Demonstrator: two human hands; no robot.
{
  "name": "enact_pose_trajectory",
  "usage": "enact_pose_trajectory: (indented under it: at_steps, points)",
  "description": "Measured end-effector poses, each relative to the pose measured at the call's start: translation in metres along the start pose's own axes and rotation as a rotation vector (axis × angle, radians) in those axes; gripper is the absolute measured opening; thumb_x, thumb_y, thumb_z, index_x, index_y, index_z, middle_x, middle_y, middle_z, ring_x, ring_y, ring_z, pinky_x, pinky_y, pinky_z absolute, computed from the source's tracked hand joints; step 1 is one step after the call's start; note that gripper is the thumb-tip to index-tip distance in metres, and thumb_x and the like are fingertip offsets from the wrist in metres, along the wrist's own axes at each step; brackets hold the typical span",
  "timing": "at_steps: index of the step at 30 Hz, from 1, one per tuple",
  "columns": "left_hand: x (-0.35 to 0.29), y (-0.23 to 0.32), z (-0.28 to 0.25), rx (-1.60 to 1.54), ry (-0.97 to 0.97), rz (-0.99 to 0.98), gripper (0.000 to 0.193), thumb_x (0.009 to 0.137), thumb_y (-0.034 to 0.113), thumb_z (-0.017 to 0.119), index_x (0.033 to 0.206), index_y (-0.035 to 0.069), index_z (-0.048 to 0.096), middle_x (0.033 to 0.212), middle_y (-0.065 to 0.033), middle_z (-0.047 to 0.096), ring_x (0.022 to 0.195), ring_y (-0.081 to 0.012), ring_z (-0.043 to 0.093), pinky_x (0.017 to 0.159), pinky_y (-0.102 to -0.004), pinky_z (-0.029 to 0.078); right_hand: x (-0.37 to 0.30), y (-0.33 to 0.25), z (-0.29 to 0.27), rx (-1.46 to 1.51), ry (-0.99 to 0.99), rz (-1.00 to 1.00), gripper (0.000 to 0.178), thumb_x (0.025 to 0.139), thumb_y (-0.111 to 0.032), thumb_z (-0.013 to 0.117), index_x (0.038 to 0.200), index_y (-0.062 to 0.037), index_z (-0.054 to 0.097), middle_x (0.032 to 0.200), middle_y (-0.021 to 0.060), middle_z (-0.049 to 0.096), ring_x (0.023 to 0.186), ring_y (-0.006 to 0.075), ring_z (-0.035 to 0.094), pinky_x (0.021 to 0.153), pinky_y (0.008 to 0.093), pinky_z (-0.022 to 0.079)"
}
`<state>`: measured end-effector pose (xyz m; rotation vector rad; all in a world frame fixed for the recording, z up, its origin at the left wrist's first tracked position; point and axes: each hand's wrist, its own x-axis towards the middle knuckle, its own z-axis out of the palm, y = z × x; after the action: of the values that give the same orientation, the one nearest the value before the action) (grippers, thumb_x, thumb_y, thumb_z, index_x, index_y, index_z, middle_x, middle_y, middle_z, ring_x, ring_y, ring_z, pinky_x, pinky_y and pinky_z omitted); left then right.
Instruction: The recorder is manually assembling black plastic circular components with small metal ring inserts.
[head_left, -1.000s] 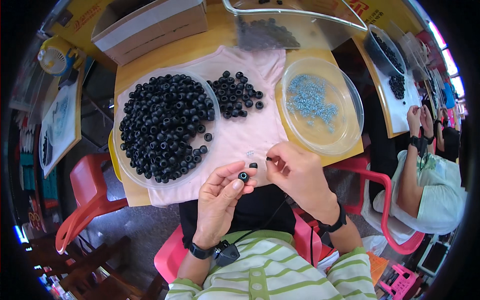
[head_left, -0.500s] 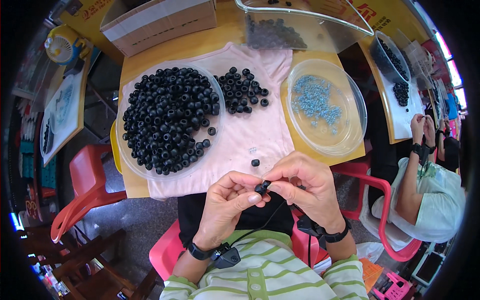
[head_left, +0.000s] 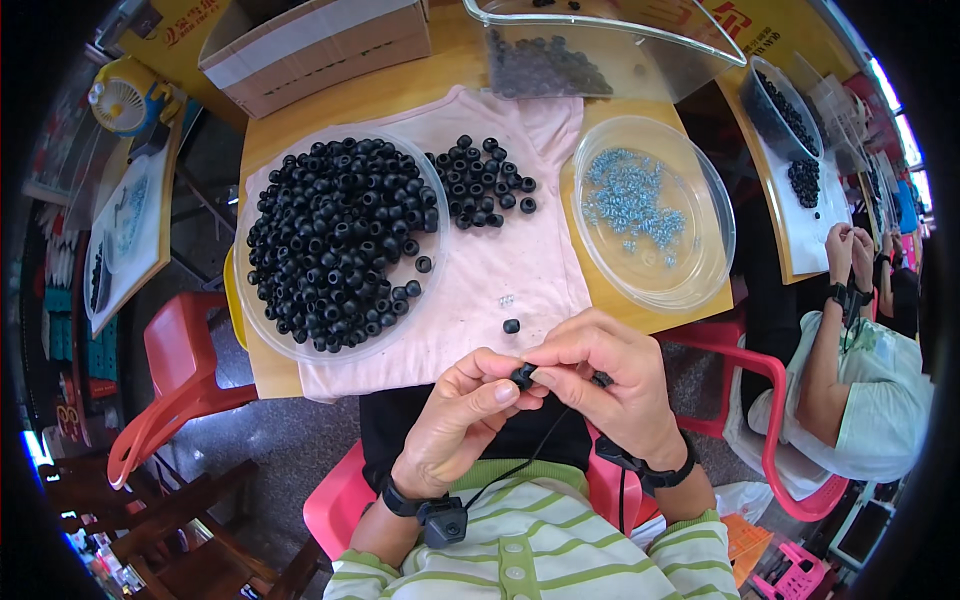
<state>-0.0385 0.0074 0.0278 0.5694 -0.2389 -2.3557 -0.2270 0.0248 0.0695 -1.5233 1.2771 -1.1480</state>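
Observation:
Over my lap, my left hand [head_left: 458, 418] pinches a black bead [head_left: 522, 376] between thumb and fingers. The thumb and forefinger of my right hand [head_left: 615, 380] close against the bead's right side; any small piece between them is hidden. Another black bead [head_left: 601, 379] shows at the curled fingers of the right hand. Beyond the hands, a single black bead [head_left: 512, 326] lies on the pink cloth [head_left: 530, 270] beside a few tiny clear pieces [head_left: 507, 301].
A clear round tray [head_left: 440, 255] heaped with black beads stands left, a loose bead pile [head_left: 480, 180] beside it. A clear bowl [head_left: 715, 250] holds small bluish pieces. A cardboard box [head_left: 315, 60] and a clear bin [head_left: 650, 80] stand behind. Another person's hands [head_left: 850, 250] work at right.
Both hands stay together at the bead, with the fingers shifted slightly. The bead in the pinch has turned a little and is more covered by the fingers.

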Motion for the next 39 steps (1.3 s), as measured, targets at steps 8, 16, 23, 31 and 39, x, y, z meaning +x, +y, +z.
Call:
enact_pose_trajectory:
  at_steps: [8, 16, 23, 31, 39]
  points:
    - [-0.002, 0.001, 0.002, -0.176, 0.002, -0.125, 0.009, 0.093, 0.003, 0.063, 0.100, 0.007, 0.063, 0.107, -0.0085, 0.066, 0.103, -0.0184, 0.063, 0.099, -0.0354, 0.048, 0.001, -0.009, 0.010, -0.294, 0.048, -0.197, 0.039, 0.066, 0.001, 0.076, 0.103, -0.0059, 0.067, 0.095, 0.0080, 0.064, 0.077, 0.0193, 0.064, 0.062, 0.0293, 0.055]
    - [-0.009, 0.000, -0.001, -0.162, 0.103, -0.108, 0.012, 0.091, -0.002, 0.063, 0.099, 0.006, 0.067, 0.101, -0.0080, 0.069, 0.094, -0.0177, 0.067, 0.091, -0.0322, 0.054, 0.004, -0.007, 0.011, -0.307, 0.025, -0.288, 0.034, 0.069, 0.000, 0.077, 0.101, -0.0038, 0.067, 0.093, 0.0091, 0.066, 0.080, 0.0234, 0.066, 0.064, 0.0308, 0.056]
    - [-0.009, 0.005, 0.010, 0.061, 0.038, 0.106, 0.014, 0.087, -0.007, 0.065, 0.099, -0.001, 0.066, 0.104, -0.0131, 0.067, 0.095, -0.0237, 0.068, 0.091, -0.0374, 0.057, 0.013, -0.016, -0.009, -0.152, -0.076, -0.206, 0.022, 0.078, -0.002, 0.076, 0.099, -0.0009, 0.069, 0.091, 0.0108, 0.068, 0.080, 0.0240, 0.066, 0.066, 0.0310, 0.054]
    - [-0.006, 0.003, 0.009, 0.317, 0.064, 0.271, 0.015, 0.084, -0.011, 0.066, 0.096, -0.001, 0.066, 0.103, -0.0146, 0.066, 0.096, -0.0235, 0.067, 0.091, -0.0380, 0.057, 0.008, -0.012, 0.001, -0.233, 0.008, -0.172, 0.021, 0.075, 0.001, 0.076, 0.095, -0.0006, 0.069, 0.088, 0.0089, 0.065, 0.072, 0.0182, 0.060, 0.056, 0.0275, 0.049]
    - [-0.002, 0.004, 0.009, -0.035, 0.047, 0.018, 0.014, 0.089, -0.004, 0.065, 0.099, 0.004, 0.068, 0.105, -0.0081, 0.068, 0.098, -0.0147, 0.066, 0.090, -0.0278, 0.054, 0.002, -0.012, 0.005, -0.313, 0.058, -0.237, 0.038, 0.068, 0.002, 0.078, 0.104, -0.0030, 0.068, 0.095, 0.0100, 0.063, 0.074, 0.0232, 0.060, 0.061, 0.0310, 0.052]
